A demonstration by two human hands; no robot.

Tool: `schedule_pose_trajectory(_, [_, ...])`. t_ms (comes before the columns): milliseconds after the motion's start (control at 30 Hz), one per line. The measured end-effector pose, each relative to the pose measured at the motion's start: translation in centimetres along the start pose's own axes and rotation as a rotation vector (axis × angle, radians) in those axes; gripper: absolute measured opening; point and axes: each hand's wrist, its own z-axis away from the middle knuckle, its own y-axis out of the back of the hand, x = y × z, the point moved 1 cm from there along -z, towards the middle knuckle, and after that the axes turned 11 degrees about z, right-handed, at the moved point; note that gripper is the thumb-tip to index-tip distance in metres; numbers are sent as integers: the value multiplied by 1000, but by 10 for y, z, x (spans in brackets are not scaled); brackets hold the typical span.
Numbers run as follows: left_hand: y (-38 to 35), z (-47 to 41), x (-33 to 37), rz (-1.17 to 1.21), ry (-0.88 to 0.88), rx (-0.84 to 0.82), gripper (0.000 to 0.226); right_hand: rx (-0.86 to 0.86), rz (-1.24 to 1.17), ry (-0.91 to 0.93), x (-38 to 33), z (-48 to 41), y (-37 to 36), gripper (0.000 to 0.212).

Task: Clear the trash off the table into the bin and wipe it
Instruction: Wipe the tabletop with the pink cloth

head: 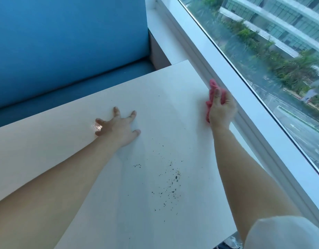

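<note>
Our right hand [222,108] grips the pink cloth [211,90] at the desk [65,141] edge, well beyond the crumbs [171,180]. Our left hand [119,128] lies flat, fingers spread, holding nothing, also beyond the crumbs, with a shiny scrap [96,126] at its outer fingers. Risk: a fast sweep flicks the crumbs onto the floor, since no bin is in view to catch them.
</note>
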Motion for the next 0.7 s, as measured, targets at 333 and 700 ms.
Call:
schedule_pose_trajectory(333, [-7, -16, -12, -47, -52, 44, 80, -377, 616, 368, 8, -14, -38, 29])
schedule_pose_trajectory(700, [-1, -10, -10, -24, -56, 42, 93, -781, 577, 604, 9, 92, -47, 35])
